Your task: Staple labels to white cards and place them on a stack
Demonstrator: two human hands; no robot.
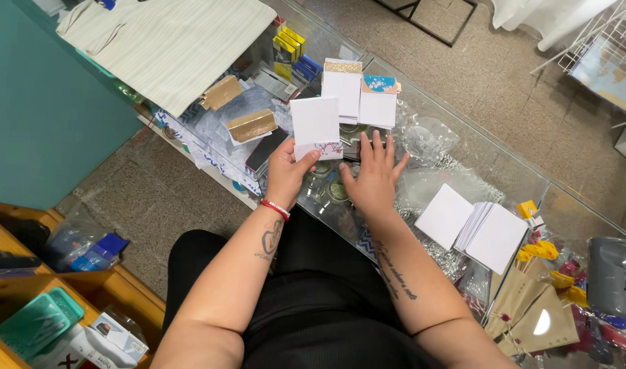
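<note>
My left hand (pixel 285 171) holds a small white card (pixel 315 126) upright by its lower edge, thumb on the front. My right hand (pixel 374 174) lies flat and open on the glass counter top (pixel 429 171), fingers spread, just right of the card. Just beyond the hands, two small stacks of white cards stand on the glass: one with a gold-topped card (pixel 343 89), one with a blue-topped card (pixel 379 99). A fanned pile of white cards (pixel 473 229) lies on the glass to the right of my right arm.
A striped cloth (pixel 169 44) covers the counter's far left end. Under the glass are boxes, tan packets (pixel 251 125) and bagged goods. Brown paper tags (pixel 531 314) and a grey tape dispenser (pixel 610 273) sit at right. Wooden shelves (pixel 46 301) stand at lower left.
</note>
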